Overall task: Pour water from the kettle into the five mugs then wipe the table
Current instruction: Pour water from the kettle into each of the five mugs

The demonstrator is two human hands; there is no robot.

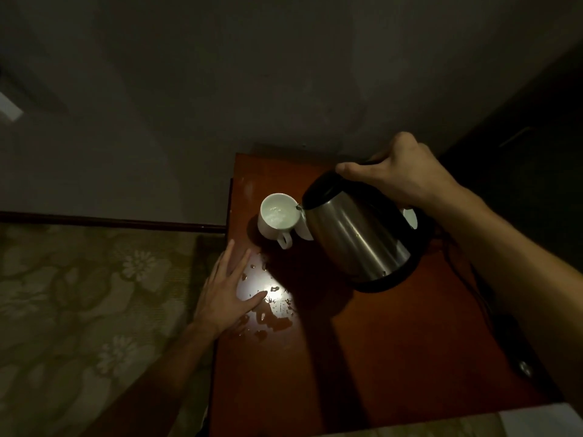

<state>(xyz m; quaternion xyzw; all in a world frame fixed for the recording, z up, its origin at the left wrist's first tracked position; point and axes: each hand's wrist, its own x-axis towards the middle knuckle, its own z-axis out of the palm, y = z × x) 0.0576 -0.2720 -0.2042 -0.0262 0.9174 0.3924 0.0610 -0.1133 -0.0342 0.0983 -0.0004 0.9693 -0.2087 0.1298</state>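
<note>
One steel kettle (pixel 356 238) tipped over one white mug (pixel 277 219).
Right hand (pixel 400 178) clamped on its handle; left hand (pixel 227 288) flat, fingers spread, on the wet table (pixel 394 342).

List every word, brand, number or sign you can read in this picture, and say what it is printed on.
None can be read.
Kettle: plain steel, no visible label.
Mug: plain white, no print.
Table: bare wood with spilled water, no text.
The scene is dim, so fine print could be missed.

No readable text, label, brand or number shows anywhere.
</note>
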